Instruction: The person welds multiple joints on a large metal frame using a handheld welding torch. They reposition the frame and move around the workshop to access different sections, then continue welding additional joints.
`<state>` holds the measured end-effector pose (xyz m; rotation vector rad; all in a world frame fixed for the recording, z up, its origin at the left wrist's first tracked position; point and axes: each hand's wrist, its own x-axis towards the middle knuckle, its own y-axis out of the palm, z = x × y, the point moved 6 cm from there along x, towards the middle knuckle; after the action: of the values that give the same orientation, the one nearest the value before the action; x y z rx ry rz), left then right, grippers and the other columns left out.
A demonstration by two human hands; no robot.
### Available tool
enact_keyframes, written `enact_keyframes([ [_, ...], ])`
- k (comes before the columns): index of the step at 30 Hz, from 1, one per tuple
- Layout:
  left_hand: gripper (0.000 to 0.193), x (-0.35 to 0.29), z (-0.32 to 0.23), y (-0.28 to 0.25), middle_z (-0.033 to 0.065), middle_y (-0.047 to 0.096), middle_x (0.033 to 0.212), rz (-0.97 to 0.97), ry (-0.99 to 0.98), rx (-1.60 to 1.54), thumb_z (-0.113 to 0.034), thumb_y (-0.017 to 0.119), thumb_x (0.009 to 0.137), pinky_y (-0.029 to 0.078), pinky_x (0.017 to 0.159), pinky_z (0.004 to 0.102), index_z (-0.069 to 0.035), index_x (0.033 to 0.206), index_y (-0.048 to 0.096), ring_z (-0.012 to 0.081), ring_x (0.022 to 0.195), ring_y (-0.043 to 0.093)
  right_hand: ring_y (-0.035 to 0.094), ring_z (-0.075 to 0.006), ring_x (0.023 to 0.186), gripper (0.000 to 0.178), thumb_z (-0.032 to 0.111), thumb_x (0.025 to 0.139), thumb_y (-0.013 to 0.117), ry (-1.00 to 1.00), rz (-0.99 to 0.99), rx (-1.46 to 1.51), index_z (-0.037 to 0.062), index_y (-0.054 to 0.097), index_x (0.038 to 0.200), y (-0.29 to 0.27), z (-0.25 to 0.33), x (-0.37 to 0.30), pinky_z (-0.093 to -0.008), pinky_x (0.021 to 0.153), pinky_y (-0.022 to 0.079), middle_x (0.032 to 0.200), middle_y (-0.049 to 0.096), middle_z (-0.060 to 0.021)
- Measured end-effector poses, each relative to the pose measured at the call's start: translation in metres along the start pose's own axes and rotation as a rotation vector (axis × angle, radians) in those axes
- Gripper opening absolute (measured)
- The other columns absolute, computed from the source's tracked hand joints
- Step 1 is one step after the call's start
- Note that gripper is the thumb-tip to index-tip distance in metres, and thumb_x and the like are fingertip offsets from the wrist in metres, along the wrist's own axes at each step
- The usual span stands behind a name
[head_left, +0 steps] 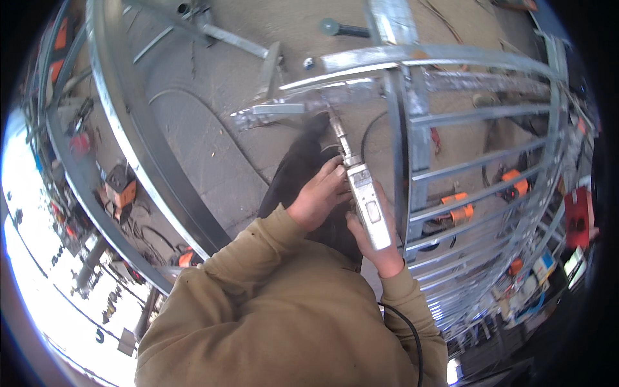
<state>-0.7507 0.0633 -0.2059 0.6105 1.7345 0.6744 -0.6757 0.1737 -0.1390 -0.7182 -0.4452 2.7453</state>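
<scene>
Slatted steel frame looks mostly together, one end under the tool

So the long silver steel frame (398,138) with its row of thin silver cross-bars (480,114) seems well along to me: the bars already span it on the right, though I can't tell at this size if every joint is finished. The bit I'd call not done is around its left end.

The silver, box-bodied power tool with a narrow metal nose (369,203) is up between both hands, nose pointing toward that end. Too blurry to say if it's touching.

Grip: bare left hand (320,197) closed around the neck, bare right hand (365,242) wrapped round the body.

There's also a short, flat silver steel bar (278,109) lying near that end, in neither hand
</scene>
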Motion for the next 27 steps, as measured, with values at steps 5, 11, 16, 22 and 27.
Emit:
enact_keyframes([
  [5,0.065,-0.023,0.0,0.046,0.0163,0.054,0.144,0.305,-0.039,0.098,-0.034,0.055,0.109,0.043,0.114,0.0432,0.004,0.157,0.033,0.0279,0.13,0.058,0.069,-0.0273,0.102,0.057,0.008,0.086,0.076,-0.002,-0.061,-0.018,0.0,0.054,0.139,-0.046,0.027,-0.061,-0.036,0.09,0.055,0.12,0.068,-0.0159],
  [11,0.086,-0.045,0.02,0.137,0.0176,0.052,0.149,0.66,0.043,0.809,-0.027,0.076,0.096,0.039,0.117,0.0437,0.002,0.161,0.027,0.0287,0.139,0.051,0.065,-0.0122,0.091,0.036,0.007,0.091,0.072,-0.035,-0.314,0.573,0.0009,0.062,0.126,-0.122,0.048,-0.13,-0.0277,0.08,0.053,0.108,0.066,-0.0035],
  [16,0.108,-0.081,0.12,0.245,0.0195,0.053,0.143,0.868,0.152,1.156,-0.023,0.092,0.078,0.046,0.11,0.041,0.001,0.158,0.024,0.0295,0.133,0.055,0.066,-0.0134,0.098,0.036,0.012,0.093,0.075,-0.173,-0.792,0.379,-0.001,0.065,0.125,-0.178,0.068,-0.203,-0.0298,0.085,0.055,0.111,0.07,-0.0059],
  [22,0.08,-0.117,0.185,0.307,0.0088,0.063,0.112,0.841,0.023,1.256,-0.008,0.084,0.071,0.055,0.082,0.0345,0.001,0.14,0.044,0.0166,0.093,0.065,0.062,-0.0217,0.118,0.065,0.014,0.09,0.082,-0.36,-0.963,0.275,-0.003,0.05,0.144,-0.225,0.059,-0.335,-0.036,0.101,0.05,0.131,0.064,-0.0134],
  [27,0.08,-0.14,0.224,0.341,0.0082,0.063,0.098,1.128,-0.48,0.795,-0.016,0.088,0.068,0.055,0.064,0.0355,0.0,0.132,0.044,0.0184,0.064,0.062,0.045,-0.0377,0.145,0.113,0.046,0.08,0.089,-0.212,-0.771,0.258,-0.0035,0.027,0.161,-0.173,-0.011,-0.385,-0.0451,0.122,0.035,0.154,0.046,-0.0276],
])
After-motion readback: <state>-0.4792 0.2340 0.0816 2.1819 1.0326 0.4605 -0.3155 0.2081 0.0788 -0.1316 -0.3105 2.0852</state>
